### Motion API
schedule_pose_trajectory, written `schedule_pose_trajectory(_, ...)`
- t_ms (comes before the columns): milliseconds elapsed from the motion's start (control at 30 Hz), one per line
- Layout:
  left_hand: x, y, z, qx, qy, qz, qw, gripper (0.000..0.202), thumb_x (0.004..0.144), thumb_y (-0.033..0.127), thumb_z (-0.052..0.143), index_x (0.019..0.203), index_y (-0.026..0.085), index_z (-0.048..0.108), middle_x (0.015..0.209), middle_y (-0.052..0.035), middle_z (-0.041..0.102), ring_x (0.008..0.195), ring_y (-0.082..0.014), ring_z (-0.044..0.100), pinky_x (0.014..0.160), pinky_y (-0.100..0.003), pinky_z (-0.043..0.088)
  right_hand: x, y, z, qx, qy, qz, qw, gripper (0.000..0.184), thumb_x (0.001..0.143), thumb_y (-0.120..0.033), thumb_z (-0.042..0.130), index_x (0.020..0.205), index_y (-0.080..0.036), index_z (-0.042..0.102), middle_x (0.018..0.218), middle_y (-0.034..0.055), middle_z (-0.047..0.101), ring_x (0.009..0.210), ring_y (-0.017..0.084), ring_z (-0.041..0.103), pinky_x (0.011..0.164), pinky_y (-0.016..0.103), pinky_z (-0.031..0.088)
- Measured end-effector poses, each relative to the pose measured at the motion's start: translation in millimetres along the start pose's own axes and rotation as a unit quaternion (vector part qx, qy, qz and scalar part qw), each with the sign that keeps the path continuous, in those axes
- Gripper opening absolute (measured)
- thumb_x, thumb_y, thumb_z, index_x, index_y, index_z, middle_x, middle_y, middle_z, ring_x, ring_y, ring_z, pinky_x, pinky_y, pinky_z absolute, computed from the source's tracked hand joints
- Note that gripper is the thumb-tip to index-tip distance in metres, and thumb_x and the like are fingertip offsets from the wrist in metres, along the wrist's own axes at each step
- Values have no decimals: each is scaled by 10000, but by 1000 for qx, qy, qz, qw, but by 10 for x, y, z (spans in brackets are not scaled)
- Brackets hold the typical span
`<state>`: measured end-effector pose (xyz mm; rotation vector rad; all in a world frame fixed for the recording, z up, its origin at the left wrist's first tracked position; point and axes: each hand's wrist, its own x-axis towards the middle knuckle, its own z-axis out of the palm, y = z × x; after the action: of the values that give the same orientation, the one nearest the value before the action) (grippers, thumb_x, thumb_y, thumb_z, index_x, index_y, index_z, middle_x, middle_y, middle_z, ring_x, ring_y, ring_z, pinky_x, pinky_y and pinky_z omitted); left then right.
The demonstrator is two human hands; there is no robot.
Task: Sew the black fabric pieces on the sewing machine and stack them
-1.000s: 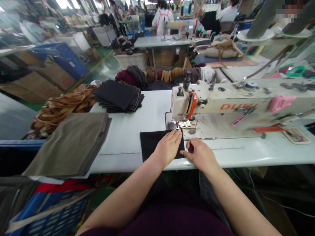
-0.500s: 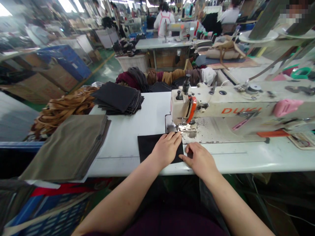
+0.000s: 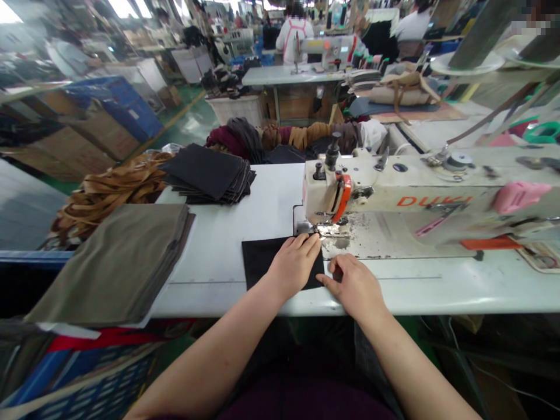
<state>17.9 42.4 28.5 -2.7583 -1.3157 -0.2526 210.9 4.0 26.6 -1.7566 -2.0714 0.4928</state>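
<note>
A rectangular black fabric piece [image 3: 258,262] lies flat on the white table at the front of the sewing machine [image 3: 326,186]. My left hand [image 3: 295,262] rests palm down on it, fingers stretched toward the presser foot [image 3: 321,229], whose contact with the fabric I cannot make out. To the right, my right hand [image 3: 356,286] has its thumb touching the fabric's right edge. Its fingers are bent and stand apart from the thumb. A small dark patch under them is too unclear to name.
Left of the fabric lie a stack of black pieces [image 3: 205,172] and a stack of olive-brown cloth [image 3: 118,256]. Tan straps [image 3: 114,192] are heaped beyond the table's left edge. Bundled coloured cloth [image 3: 301,137] lines the back. A person [image 3: 291,38] stands behind another machine.
The camera view has shifted very slightly. Both hands and the black fabric piece keep the same places by the machine.
</note>
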Motion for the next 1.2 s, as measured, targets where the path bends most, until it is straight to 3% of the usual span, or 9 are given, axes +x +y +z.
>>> schedule_pose_trajectory(567, 23, 10, 53, 15, 36, -26, 999, 451, 1036, 243, 442, 1470, 126, 471, 1510, -114, 502, 1385, -242, 464, 1148, -392, 420, 1, -39, 17, -23, 27, -2, 999, 293, 876, -428, 767, 844, -218, 565, 843, 2, 572, 756, 178, 547, 694, 296, 341)
schedule_pose_trajectory(1200, 51, -16, 67, 2, 28, -35, 999, 463, 1012, 216, 473, 1469, 139, 469, 1513, -136, 491, 1389, -266, 470, 1146, -402, 429, 6, -57, 13, -28, 22, 9, 999, 302, 881, -421, 777, 830, -217, 560, 840, -7, 570, 775, 179, 557, 710, 301, 348)
